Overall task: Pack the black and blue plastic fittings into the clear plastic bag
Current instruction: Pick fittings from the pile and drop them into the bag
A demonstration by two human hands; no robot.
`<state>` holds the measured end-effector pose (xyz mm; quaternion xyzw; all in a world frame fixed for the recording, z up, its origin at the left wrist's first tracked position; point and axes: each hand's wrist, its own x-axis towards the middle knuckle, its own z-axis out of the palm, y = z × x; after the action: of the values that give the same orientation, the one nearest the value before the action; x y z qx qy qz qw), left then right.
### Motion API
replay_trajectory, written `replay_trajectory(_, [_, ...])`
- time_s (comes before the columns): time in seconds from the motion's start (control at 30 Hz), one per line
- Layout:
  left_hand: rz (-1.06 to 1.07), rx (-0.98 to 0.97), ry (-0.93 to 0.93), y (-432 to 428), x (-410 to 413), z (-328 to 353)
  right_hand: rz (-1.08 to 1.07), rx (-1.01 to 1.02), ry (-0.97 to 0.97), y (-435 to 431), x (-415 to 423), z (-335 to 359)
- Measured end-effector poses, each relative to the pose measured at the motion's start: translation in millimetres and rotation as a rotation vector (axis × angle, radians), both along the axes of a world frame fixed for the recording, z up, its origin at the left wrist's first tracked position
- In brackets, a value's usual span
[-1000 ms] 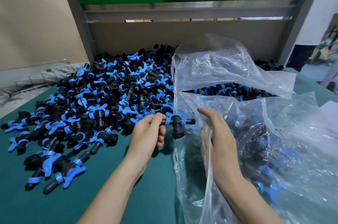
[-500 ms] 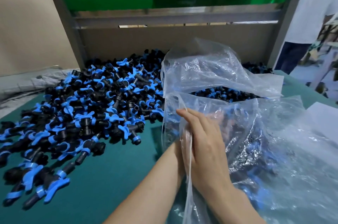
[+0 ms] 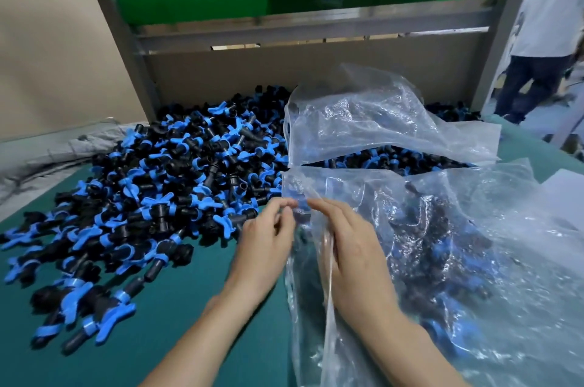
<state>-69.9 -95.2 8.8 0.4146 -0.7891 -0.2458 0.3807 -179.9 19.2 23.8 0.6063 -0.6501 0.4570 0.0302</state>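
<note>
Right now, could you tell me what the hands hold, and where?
The right hand grips the clear bag at its mouth edge; the left hand's hold is unclear.

head view | worn high, faces forward-down | close over table [image 3: 196, 323] | single view

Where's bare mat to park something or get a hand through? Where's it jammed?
Free: green mat at the near edge, between the fittings pile and the clear bag, around the left hand; a thin wedge between pile and grey cloth far left. Crowded: pile fills the mat back to the board; bag covers the right.
</note>
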Motion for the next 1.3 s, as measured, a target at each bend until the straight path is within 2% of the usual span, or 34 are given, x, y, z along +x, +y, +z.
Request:
replay_trajectory(0.13, [0.295,-0.209,-0.226,-4.3,38.4,-19.4,-0.011,0.195,0.076,-7.4,-1.9,-13.3])
replay_trajectory(0.27, [0.390,-0.259,-0.478,-0.7,31.0,-13.4,-0.029,0.236,0.038,-8.4,-1.6,-18.9])
replay_trajectory(0.43, [0.496,-0.278,-0.554,4.4,28.4,-4.7,-0.027,0.241,0.014,-6.0,-4.9,-18.1])
replay_trajectory(0.5, [0.507,-0.230,-0.658,7.9,34.1,-5.9,-0.027,0.252,0.015,-5.7,-4.7,-17.7])
replay_trajectory(0.6, [0.481,-0.168,-0.662,9.8,39.8,-6.8,-0.026,0.265,0.000,-5.0,-4.5,-18.1])
replay_trajectory(0.67, [0.451,-0.145,-0.616,10.4,40.5,-5.8,-0.024,0.268,-0.009,-5.3,-4.3,-18.3])
replay_trajectory(0.77, [0.385,-0.109,-0.420,10.9,41.7,-4.9,-0.013,0.269,-0.014,-5.3,-4.5,-18.6])
replay_trajectory(0.93, [0.263,-0.066,0.135,5.4,42.9,2.7,-0.010,0.259,-0.032,-5.3,-5.1,-18.5])
replay_trajectory(1.07, [0.118,0.202,0.565,1.9,40.4,11.4,-0.014,0.263,-0.043,-5.3,-5.8,-18.5])
replay_trajectory(1.13, [0.087,0.275,0.620,2.3,39.3,12.0,-0.017,0.265,-0.057,-4.9,-5.7,-18.1])
replay_trajectory(1.3, [0.035,0.352,0.615,4.5,34.5,6.9,-0.030,0.256,-0.080,-4.5,-4.2,-16.5])
